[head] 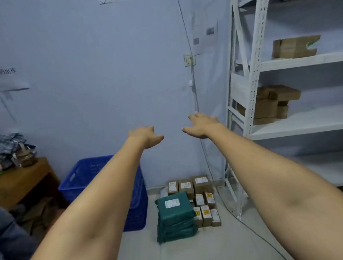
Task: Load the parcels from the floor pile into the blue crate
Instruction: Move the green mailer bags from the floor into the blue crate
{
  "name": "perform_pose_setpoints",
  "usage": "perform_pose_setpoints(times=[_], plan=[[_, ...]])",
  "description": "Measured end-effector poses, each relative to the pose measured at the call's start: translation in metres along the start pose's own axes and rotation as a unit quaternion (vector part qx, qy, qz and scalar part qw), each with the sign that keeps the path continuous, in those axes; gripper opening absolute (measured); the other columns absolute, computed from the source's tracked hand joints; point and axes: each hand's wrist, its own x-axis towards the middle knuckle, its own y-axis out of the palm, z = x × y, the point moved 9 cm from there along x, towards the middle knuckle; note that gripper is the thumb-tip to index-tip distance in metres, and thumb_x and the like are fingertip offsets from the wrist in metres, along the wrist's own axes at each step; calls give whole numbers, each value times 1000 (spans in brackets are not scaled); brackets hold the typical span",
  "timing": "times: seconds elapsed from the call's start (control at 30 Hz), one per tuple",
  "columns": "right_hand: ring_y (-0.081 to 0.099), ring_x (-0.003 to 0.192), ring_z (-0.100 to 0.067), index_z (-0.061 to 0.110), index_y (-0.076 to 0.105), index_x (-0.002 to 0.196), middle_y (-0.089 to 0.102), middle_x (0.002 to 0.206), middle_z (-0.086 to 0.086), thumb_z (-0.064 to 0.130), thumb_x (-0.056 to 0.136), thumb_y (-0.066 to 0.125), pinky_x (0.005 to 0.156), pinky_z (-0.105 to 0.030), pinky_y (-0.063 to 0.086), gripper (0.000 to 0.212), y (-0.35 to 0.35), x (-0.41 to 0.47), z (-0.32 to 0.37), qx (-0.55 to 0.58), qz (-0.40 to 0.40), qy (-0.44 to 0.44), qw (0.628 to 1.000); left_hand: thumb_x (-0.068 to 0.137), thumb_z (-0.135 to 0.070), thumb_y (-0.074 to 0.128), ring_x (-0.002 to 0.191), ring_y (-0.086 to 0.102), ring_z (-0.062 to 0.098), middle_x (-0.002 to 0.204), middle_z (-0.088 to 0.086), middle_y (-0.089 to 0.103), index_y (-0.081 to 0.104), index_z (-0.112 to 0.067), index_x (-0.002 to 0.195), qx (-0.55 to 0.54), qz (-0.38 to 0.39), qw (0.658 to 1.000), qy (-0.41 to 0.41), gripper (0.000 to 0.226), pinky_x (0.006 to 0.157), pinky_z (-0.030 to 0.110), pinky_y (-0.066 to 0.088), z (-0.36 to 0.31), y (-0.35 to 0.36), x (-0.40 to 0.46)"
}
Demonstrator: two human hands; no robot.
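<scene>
Two empty hands, left and right, fingers relaxed, above one blue crate beside one parcel pile

— Blue crate: moulded plastic, perforated walls, slight sheen. Green parcels?
— Plastic film, smooth, faintly glossy. Small boxes: matt brown cardboard, white paper labels.
— Shelving?
— Painted metal, punched holes, matt white. Table: brown wood, smooth. Floor: dull pale tile.

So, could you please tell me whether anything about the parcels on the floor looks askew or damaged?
Nothing stands out: the green parcels lie stacked, and the small brown boxes stand in rows beside them, right of the blue crate. Fine damage is too small to tell.
</scene>
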Motion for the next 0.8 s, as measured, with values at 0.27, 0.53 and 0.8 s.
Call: perform_pose_setpoints(times=[0.27, 0.53, 0.8], plan=[[10, 149, -24, 23, 14, 153, 7, 162, -6, 60, 92, 34, 117, -52, 17, 74, 94, 124, 13, -44, 49, -11, 998, 89, -48, 37, 114, 51, 29, 127, 9, 57, 49, -13, 123, 25, 19, 999, -13, 50, 97, 44, 34, 53, 64, 110], [16, 148, -24, 23, 18, 153, 13, 162, -6, 58, 92, 35, 117, -48, 21, 73, 156, 297, 38, -19, 65, 3, 998, 89, -50, 36, 118, 50, 29, 131, 9, 54, 47, -14, 129, 26, 55, 998, -22, 55, 96, 44, 36, 130, 109, 292], [17, 148, -23, 23, 20, 152, 15, 161, -6, 58, 92, 36, 117, -48, 19, 71, 230, 413, 9, 2, 88, 29, 996, 89, -49, 37, 117, 49, 31, 130, 13, 53, 48, -11, 127, 10, 82, 996, 22, 55, 96, 45, 38, 126, 181, 429]])
